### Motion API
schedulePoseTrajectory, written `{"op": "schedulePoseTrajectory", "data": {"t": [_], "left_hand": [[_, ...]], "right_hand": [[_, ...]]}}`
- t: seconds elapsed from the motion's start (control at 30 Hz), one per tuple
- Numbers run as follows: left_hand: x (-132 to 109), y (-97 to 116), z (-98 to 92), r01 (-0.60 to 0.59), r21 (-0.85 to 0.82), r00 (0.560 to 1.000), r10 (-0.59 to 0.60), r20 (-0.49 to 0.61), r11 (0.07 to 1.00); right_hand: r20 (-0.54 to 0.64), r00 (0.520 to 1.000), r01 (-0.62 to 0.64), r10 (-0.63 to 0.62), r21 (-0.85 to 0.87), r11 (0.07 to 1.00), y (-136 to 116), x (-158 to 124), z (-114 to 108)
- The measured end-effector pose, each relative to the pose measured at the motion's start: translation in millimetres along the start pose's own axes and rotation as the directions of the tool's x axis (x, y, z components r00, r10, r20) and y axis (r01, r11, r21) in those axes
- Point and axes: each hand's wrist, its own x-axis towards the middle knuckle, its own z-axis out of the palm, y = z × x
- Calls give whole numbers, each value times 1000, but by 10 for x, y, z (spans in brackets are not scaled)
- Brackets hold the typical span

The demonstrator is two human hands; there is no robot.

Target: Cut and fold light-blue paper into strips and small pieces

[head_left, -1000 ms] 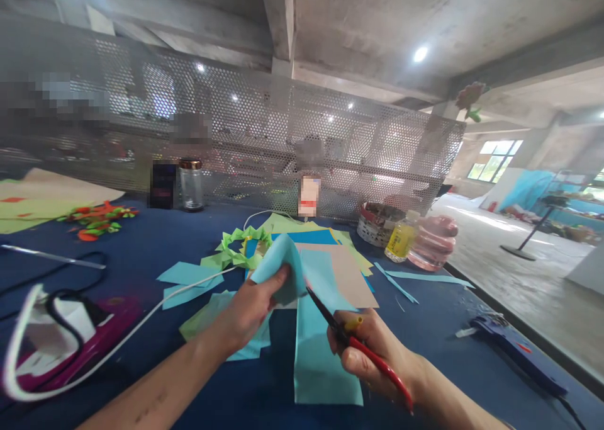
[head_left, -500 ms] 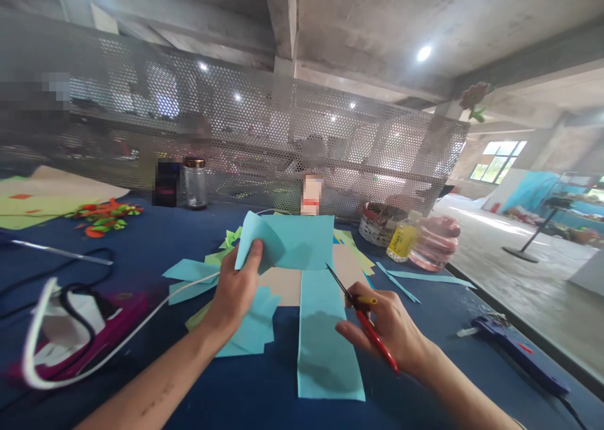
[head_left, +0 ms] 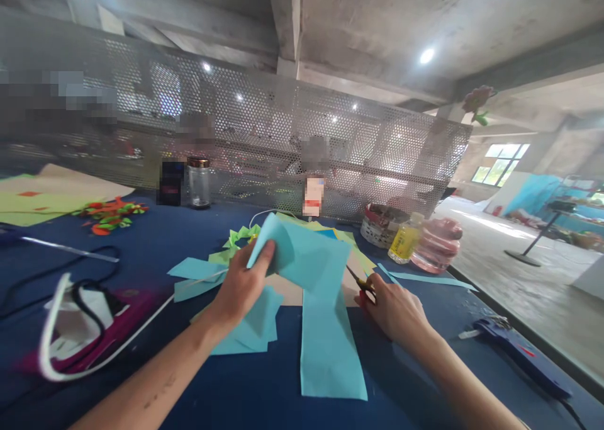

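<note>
My left hand (head_left: 248, 279) is closed on the left end of a blue paper piece (head_left: 306, 250), thumb on its front face. The piece is raised and slants down to the right. Beneath it, a long blue strip (head_left: 330, 354) lies toward me; whether the two are joined I cannot tell. In my right hand (head_left: 394, 304) are scissors (head_left: 359, 281), their tip pointing up and left, close to the raised piece's right end. More blue sheets (head_left: 257, 326) lie under and beside my left wrist, and a beige sheet (head_left: 290, 291) sits behind the strip.
At left are a purple iron (head_left: 104, 326) with a white cord and orange-green flowers (head_left: 111, 216). A glass jar (head_left: 199, 184) stands by the mesh panel (head_left: 255, 147). On the right are a basket (head_left: 380, 225), yellow-labelled bottle (head_left: 403, 241), pink container (head_left: 436, 246) and blue glue gun (head_left: 523, 357).
The raised blue piece has tilted, its right end now lower and further right. My right hand has turned, palm down, with the scissors' red handle mostly hidden beneath it.
</note>
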Motion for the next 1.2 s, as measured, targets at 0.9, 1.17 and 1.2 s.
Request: {"op": "schedulePoseTrajectory", "data": {"t": [0.9, 1.17, 1.2], "left_hand": [[-154, 28, 138, 416, -307, 807, -192, 558, 856], [-222, -45, 222, 604, -373, 660, -179, 730, 705], [-232, -68, 236, 602, -376, 654, -164, 738, 704]], "right_hand": [[-24, 981, 42, 193, 995, -92, -123, -32, -15], [-91, 975, 112, 201, 989, -95, -289, -140, 0], [-83, 979, 105, 188, 988, -112, -315, -159, -2]]}}
